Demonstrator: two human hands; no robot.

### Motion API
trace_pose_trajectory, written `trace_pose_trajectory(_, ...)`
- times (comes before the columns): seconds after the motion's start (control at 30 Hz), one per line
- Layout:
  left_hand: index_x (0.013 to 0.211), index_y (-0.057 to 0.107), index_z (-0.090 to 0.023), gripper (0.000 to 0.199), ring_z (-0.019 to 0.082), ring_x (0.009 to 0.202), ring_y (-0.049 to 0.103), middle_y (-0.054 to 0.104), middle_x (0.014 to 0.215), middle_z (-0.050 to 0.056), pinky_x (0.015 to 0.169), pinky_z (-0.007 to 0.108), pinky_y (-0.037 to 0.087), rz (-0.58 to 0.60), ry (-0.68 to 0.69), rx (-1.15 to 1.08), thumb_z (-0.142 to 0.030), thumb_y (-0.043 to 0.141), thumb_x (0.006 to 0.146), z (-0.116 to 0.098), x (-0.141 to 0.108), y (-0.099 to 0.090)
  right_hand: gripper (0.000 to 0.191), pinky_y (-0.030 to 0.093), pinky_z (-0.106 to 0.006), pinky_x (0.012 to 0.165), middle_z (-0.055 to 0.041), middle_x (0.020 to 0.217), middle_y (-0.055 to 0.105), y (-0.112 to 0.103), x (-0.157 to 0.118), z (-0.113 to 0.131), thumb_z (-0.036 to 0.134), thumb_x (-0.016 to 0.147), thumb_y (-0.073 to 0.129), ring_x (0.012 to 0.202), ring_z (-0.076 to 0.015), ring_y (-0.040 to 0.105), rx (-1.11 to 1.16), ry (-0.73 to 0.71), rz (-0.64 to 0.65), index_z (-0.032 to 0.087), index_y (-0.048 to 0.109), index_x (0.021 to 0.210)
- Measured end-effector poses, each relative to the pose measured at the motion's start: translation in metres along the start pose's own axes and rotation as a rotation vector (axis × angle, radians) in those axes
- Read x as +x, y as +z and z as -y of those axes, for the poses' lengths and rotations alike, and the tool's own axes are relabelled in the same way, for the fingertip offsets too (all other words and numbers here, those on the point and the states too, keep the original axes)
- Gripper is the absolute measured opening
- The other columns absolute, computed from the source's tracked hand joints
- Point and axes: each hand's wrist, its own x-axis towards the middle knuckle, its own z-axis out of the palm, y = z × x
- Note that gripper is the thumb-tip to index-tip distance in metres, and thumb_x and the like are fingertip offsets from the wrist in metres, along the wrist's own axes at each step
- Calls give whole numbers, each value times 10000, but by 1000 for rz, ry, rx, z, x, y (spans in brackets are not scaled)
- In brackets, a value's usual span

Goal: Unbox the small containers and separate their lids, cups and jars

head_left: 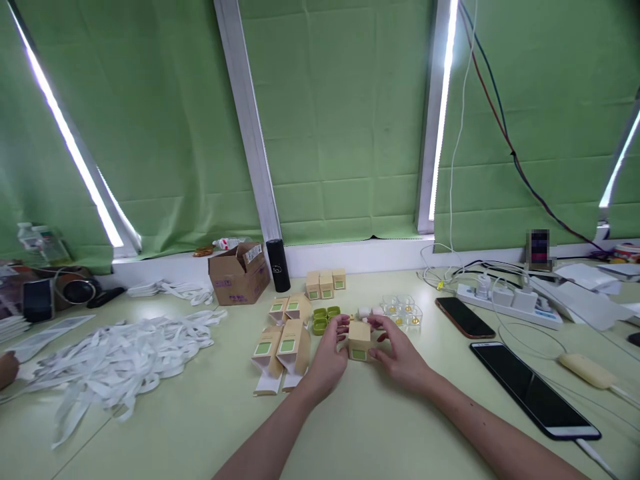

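A small tan cardboard box (360, 333) with a green label stands in front of me between both hands. My left hand (327, 357) closes on its left side with curled fingers. On the other side, my right hand (403, 353) grips the box, the thumb low on its front and the fingers near the top edge. Just beyond are green square cups (326, 319), clear round containers with yellow bits (403, 311) and small pale pink-white pieces (367, 312). Open-ended tan boxes (295, 347) lie left of my left hand.
Closed small boxes (326, 285) stand farther back, near a black cylinder (278, 267) and a brown carton (239, 275). White straps (130, 353) are heaped at left, beside another person's hand (8, 369). Phones (533, 390), a power strip (510, 303) and cables lie right.
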Motion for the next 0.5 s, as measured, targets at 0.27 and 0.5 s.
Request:
trace_pose_trajectory(0.27,1252,527,-203,617,161,957,663,630,1255,98,914,337,525,-75,-29,141,79,454,708,-10,-3,-7,400,524,-347,738,-7,909,666,-2,3,-14,202,861,522,833,-219,652,-173,126,-30,279,515,1254)
trace_pose_trajectory(0.5,1251,536,-203,594,149,868,626,636,1225,86,860,319,514,-85,-3,190,49,513,713,-9,-5,-7,393,513,-361,812,-23,981,720,-3,3,-3,210,898,479,878,-217,678,-80,101,-5,280,480,1284)
